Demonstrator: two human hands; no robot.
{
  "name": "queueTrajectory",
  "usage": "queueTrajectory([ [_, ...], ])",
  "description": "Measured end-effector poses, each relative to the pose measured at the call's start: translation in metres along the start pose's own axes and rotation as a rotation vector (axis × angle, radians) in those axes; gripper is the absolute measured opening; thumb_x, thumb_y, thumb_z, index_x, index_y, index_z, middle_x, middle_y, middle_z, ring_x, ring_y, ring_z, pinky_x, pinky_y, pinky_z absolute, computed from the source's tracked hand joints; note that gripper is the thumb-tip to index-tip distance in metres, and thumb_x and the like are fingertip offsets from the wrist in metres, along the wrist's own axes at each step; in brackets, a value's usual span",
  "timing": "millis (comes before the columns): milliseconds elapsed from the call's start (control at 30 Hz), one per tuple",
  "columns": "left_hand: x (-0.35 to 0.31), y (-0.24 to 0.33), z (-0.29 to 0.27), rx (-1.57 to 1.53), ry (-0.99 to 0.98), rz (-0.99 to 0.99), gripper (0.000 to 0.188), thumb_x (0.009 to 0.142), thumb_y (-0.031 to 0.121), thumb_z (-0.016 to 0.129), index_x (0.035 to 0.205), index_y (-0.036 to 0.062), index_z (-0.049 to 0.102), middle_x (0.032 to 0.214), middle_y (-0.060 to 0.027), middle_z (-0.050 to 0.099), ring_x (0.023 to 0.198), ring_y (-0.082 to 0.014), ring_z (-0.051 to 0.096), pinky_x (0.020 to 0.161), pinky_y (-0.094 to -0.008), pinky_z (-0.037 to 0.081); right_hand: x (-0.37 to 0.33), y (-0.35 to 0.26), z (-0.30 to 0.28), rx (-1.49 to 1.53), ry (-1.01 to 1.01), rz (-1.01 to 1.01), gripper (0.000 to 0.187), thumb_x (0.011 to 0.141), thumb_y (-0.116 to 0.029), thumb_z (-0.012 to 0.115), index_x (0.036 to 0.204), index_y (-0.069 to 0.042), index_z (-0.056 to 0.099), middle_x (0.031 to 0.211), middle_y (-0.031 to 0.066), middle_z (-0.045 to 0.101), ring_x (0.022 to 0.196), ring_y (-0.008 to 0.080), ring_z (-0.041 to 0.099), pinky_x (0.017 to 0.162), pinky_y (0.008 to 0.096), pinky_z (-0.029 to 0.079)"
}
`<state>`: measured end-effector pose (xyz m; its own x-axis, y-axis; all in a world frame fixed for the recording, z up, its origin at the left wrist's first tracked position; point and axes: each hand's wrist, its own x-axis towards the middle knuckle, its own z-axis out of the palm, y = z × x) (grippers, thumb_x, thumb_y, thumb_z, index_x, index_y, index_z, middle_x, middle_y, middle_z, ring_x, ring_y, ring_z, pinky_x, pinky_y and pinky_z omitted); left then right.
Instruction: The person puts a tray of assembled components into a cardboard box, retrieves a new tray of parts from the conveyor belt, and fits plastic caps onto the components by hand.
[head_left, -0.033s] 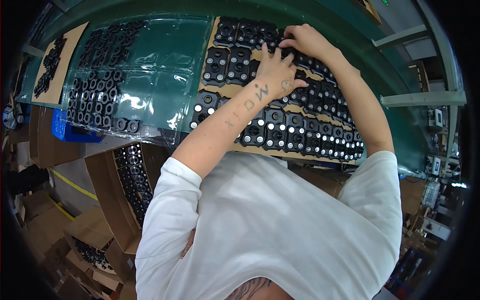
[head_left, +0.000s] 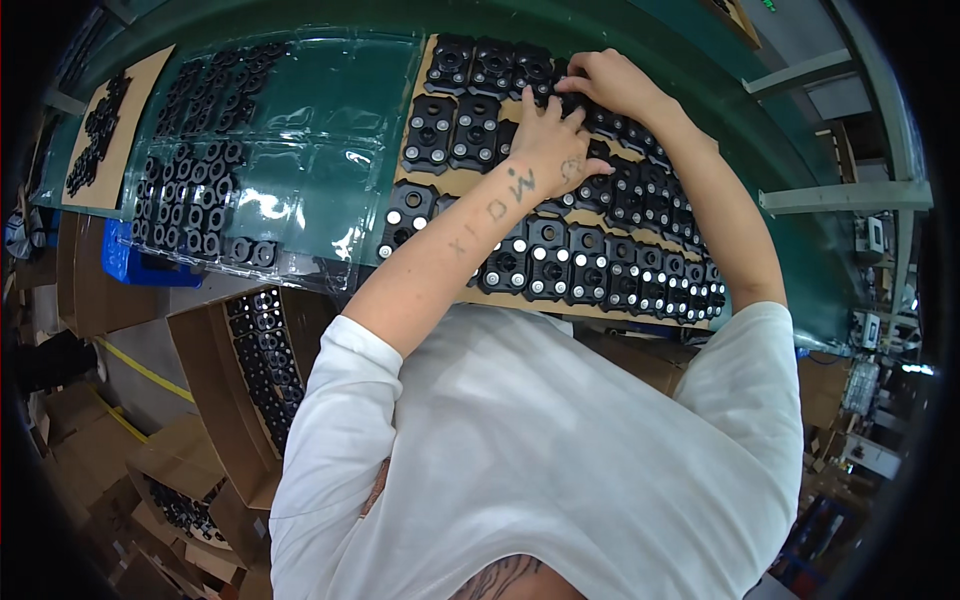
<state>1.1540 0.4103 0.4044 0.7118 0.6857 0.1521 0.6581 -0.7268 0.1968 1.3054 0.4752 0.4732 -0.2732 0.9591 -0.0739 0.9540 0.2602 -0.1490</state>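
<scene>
The left hand is resting splayed over black bolted brackets. The right hand is resting curled nearby, whether gripping I can't tell

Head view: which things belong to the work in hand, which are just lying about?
Belong, by the look of it: left hand; right hand; black parts in rows; cardboard sheet beneath them.

Probably lying about: black rings (role unclear); open cardboard box; blue plastic object.
</scene>
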Motion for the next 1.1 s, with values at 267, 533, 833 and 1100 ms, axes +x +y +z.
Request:
queueTrajectory([
  [267, 0.002, -0.002, -0.016, -0.004, -0.136, -0.02, 0.073, 0.104, 0.064, 0.032, 0.127, 0.005, 0.069, 0.146, -0.0113, 0.056, 0.13, -0.038, 0.049, 0.113, -0.0731, 0.023, -0.011, 0.017, -0.002, -0.036, -0.045, 0.099, 0.024, 0.091, -0.019, 0.065, 0.096, 0.002, 0.076, 0.086, 0.015, 0.076, 0.075, 0.0328, 0.07, 0.074, 0.0407, 0.056],
  [533, 0.004, -0.004, -0.012, -0.043, -0.111, -0.024, 0.073, 0.105, 0.063, 0.032, 0.124, 0.0041, 0.07, 0.145, -0.0119, 0.057, 0.128, -0.0385, 0.05, 0.112, -0.0744, 0.023, -0.002, 0.012, 0.006, 0.364, -0.041, -0.108, 0.023, 0.087, -0.01, 0.061, 0.098, 0.003, 0.077, 0.089, 0.0134, 0.077, 0.073, 0.0282, 0.069, 0.074, 0.0368, 0.055],
  [833, 0.004, -0.005, -0.009, 0.009, -0.119, -0.014, 0.072, 0.104, 0.062, 0.033, 0.125, 0.0036, 0.07, 0.147, -0.013, 0.055, 0.129, -0.0403, 0.049, 0.111, -0.0754, 0.022, -0.012, 0.016, -0.004, 0.208, -0.235, 0.039, 0.025, 0.087, -0.008, 0.061, 0.106, 0.0, 0.077, 0.098, 0.0119, 0.078, 0.075, 0.0253, 0.069, 0.075, 0.0359, 0.054],
  [1100, 0.004, -0.009, -0.007, -0.015, -0.093, -0.031, 0.073, 0.103, 0.065, 0.033, 0.132, 0.0062, 0.067, 0.147, -0.0146, 0.054, 0.139, -0.0429, 0.04, 0.112, -0.0766, 0.016, 0.01, 0.02, 0.006, 0.259, -0.06, -0.082, 0.025, 0.087, -0.009, 0.061, 0.103, 0.0, 0.077, 0.099, 0.0118, 0.078, 0.074, 0.0268, 0.068, 0.075, 0.0357, 0.055],
])
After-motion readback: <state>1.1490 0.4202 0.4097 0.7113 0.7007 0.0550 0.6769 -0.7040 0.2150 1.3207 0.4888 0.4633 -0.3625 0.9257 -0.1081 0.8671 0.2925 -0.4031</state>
